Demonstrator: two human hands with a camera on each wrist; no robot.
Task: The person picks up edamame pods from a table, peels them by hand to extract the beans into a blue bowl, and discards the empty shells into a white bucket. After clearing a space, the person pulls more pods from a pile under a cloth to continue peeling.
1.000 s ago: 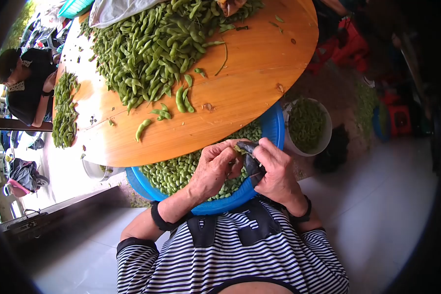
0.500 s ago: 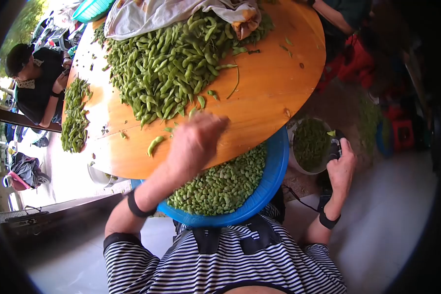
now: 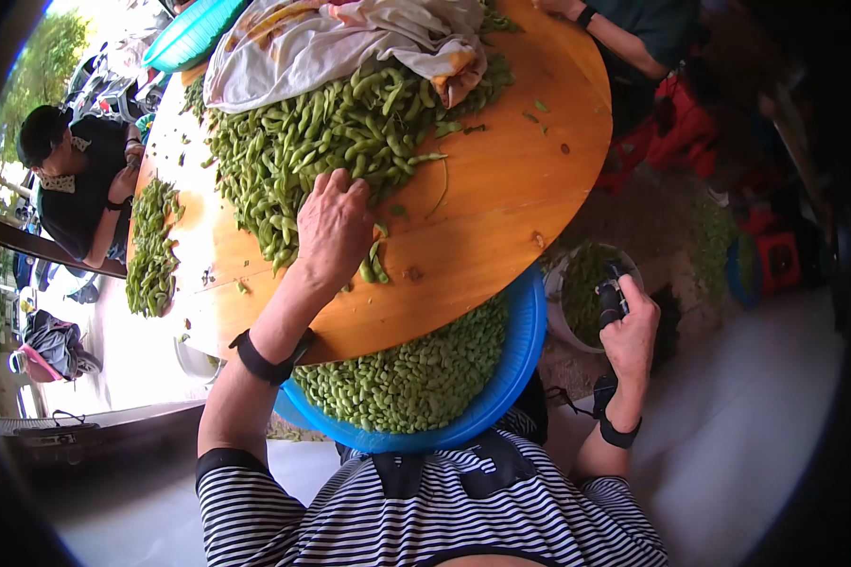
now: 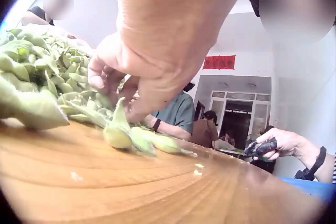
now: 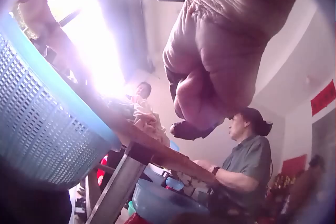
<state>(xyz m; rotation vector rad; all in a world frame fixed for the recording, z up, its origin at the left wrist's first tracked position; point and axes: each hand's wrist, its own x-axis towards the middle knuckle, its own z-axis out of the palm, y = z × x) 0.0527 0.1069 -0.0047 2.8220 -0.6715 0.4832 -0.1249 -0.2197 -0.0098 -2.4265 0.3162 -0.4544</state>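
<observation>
My left hand is at the near edge of a heap of green pods on the wooden table. The left wrist view shows its fingers bent among pods; whether they grip one is unclear. A pod lies just before this hand. My right hand, with black coverings on some fingers, hangs beside a white bucket of green matter. Its fingers are loosely curled, with nothing visible in them, also in the right wrist view. A blue basin holds shelled beans.
A white cloth covers the heap's far side. A smaller row of pods lies at the table's left. One person is at the left, another at the far right. A teal basket stands at the back left.
Both hands were together over the basin, then parted. My left hand has moved forward to the heap. A green piece seen at my right fingertips half a second ago is gone.
</observation>
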